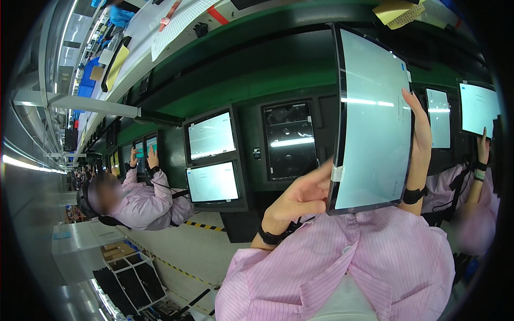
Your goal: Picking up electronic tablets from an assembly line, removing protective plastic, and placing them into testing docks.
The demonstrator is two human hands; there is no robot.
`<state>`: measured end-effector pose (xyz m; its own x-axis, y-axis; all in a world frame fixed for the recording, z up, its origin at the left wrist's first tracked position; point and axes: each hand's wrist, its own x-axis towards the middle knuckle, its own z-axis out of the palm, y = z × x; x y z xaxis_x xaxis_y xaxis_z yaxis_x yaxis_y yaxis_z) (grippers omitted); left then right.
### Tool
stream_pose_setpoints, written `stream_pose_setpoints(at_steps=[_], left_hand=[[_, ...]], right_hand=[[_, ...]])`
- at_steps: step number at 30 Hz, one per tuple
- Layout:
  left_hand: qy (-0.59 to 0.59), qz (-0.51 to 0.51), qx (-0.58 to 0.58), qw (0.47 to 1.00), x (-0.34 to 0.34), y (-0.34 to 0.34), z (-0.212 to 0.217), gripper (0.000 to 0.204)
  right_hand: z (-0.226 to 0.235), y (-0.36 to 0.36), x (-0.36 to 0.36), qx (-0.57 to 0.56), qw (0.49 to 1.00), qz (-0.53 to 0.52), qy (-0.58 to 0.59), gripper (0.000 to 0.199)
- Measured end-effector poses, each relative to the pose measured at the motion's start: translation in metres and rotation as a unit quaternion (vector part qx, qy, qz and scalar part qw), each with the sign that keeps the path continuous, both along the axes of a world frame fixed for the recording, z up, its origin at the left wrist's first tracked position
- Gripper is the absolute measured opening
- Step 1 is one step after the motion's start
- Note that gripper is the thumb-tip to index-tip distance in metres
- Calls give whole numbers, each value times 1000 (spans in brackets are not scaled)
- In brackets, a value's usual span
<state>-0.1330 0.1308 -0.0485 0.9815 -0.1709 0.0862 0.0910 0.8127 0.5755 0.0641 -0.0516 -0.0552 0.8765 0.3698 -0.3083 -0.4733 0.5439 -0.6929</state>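
A large tablet (375,123) with a pale, lit screen stands tilted upright in front of my chest. My right hand (421,125) grips its right edge, with part of the hand hidden behind the tablet. At the lower left edge is my left hand (300,197), its thumb against the frame and its upper fingers smeared by motion. A small whitish tab (337,173) sticks to that edge, and another pale tab (409,76) shows on the right edge. Beyond my left hand, a black tray (263,155) holds dark, glossy panels (289,120).
To the left, another black tray (243,184) carries two lit tablets (212,182). Further left a co-worker (147,198) touches screens; a second co-worker (474,198) sits at right beside lit tablets (478,108). A shelf (139,64) with papers runs above the green bench (225,101).
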Motion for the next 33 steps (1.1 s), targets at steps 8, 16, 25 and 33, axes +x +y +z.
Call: stream_pose_setpoints(at_steps=[8, 16, 25, 33], left_hand=[[-143, 135, 418, 887, 0, 1, 5, 83], [-97, 113, 420, 895, -3, 1, 3, 80], [13, 235, 246, 940, -3, -11, 8, 40], [-98, 297, 441, 841, 2, -1, -14, 7]], right_hand=[[-11, 8, 6, 39, 998, -50, 22, 40], [-17, 7, 10, 47, 997, -53, 11, 37], [-16, 9, 9, -22, 998, -50, -32, 27], [-22, 9, 12, -13, 996, -83, -14, 31]])
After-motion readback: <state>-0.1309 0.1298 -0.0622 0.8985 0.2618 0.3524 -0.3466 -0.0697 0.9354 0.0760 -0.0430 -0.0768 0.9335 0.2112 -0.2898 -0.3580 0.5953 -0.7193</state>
